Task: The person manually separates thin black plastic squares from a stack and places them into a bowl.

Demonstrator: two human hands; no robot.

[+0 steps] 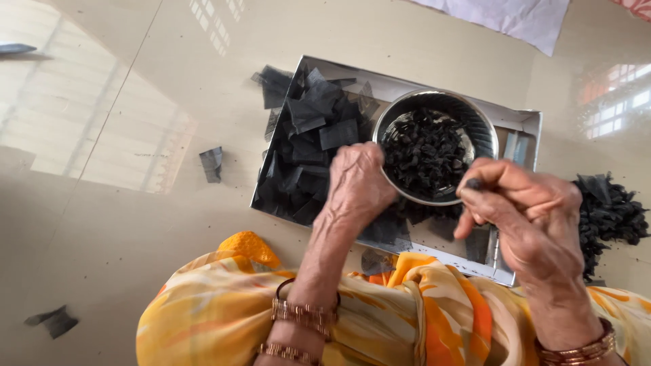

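- Head view, looking straight down at a glossy beige tiled floor (122,224); the person's lap is draped in orange-yellow patterned cloth (224,305).
- Shallow metal tray (522,122) sits on the floor in front of the lap, tilted slightly in frame.
- Tray's left half is heaped with black square pieces (308,142), thin and sheet-like; a few spill over the top-left rim.
- Round steel bowl (485,135) sits in the tray's right half, filled with small dark crumpled bits (424,152).
- Left hand (359,183): rests at the bowl's left rim, fingers curled down over the black squares; cannot tell if it grips one.
- Right hand (529,213): at the bowl's lower-right rim, thumb and forefinger pinched narrow on a small dark bit (473,184); other fingers loosely folded.
- Both wrists carry metal bangles (302,315).
- Pile of finished-looking dark bundles (614,210) lies on the floor right of the tray, just beyond the right hand.
- Stray black pieces on the floor: one (211,163) left of the tray, another (54,320) near the bottom-left corner.
- Pale cloth (515,17) at the top edge, well apart from the tray.
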